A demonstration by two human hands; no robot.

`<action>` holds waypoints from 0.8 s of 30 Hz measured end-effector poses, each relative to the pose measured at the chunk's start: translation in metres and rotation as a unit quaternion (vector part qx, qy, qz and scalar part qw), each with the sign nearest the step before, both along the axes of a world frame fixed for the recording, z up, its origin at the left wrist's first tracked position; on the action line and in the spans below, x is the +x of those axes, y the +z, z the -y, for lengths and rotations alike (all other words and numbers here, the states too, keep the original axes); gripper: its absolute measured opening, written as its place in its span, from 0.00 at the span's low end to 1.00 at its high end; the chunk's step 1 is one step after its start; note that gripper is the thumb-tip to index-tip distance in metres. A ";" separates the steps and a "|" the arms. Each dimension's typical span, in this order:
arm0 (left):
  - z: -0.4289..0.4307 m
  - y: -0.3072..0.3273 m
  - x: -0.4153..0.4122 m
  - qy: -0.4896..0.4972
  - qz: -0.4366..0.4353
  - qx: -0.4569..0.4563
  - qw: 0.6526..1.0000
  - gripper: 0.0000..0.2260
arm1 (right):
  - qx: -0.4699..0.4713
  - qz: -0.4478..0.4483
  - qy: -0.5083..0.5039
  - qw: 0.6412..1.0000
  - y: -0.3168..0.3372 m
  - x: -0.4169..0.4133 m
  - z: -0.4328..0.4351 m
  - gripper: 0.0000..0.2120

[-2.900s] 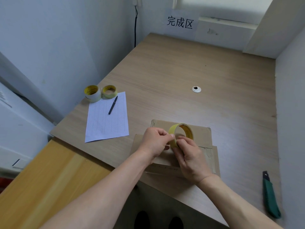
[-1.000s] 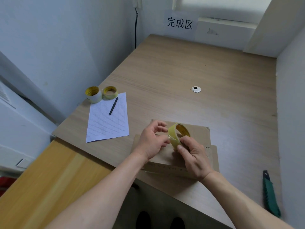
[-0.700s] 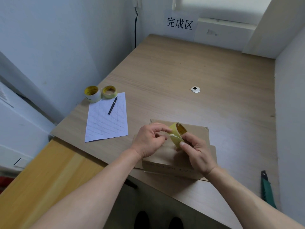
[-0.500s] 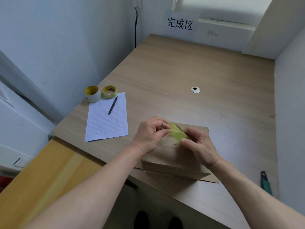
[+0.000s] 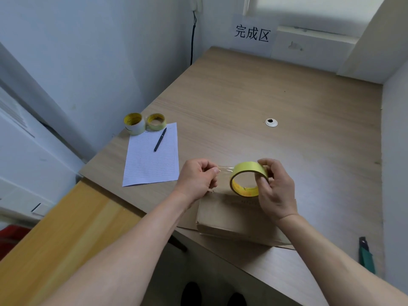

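A yellow tape roll point(image 5: 247, 171) hangs above a flat brown cardboard box point(image 5: 234, 215) at the desk's near edge. My right hand point(image 5: 276, 191) grips the roll, thumb inside the ring and fingers over its outer band. My left hand point(image 5: 196, 177) pinches the free end of the tape, and a short clear strip point(image 5: 225, 169) stretches between that hand and the roll. The box lies under both hands, partly hidden by them.
A lined paper sheet point(image 5: 152, 160) with a black pen point(image 5: 160, 139) lies to the left, and two more tape rolls point(image 5: 144, 122) stand behind it. A green utility knife point(image 5: 366, 257) lies at the right edge. A cable grommet point(image 5: 271, 122) sits mid-desk. Walls close in left and right.
The hands picked at the roll's edge close together, then drew apart. My left hand now holds the tape end out to the left and the right has turned the roll.
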State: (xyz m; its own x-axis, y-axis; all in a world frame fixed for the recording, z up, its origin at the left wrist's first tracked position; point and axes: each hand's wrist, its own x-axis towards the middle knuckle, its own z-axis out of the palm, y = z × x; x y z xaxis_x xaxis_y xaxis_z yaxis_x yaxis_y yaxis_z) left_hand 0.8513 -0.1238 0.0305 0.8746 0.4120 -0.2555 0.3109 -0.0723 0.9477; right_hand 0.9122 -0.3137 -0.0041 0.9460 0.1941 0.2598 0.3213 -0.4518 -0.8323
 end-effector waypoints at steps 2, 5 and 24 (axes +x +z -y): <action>0.002 -0.004 -0.004 0.016 -0.014 -0.006 1.000 0.05 | -0.010 0.012 -0.012 1.000 -0.009 -0.004 -0.003 0.10; 0.014 -0.021 -0.015 0.047 -0.029 -0.033 0.998 0.07 | -0.023 0.020 -0.023 0.999 -0.018 -0.011 -0.007 0.07; -0.025 -0.039 -0.025 0.065 -0.077 0.019 0.995 0.07 | -0.147 -0.042 0.094 0.984 -0.015 -0.017 0.001 0.08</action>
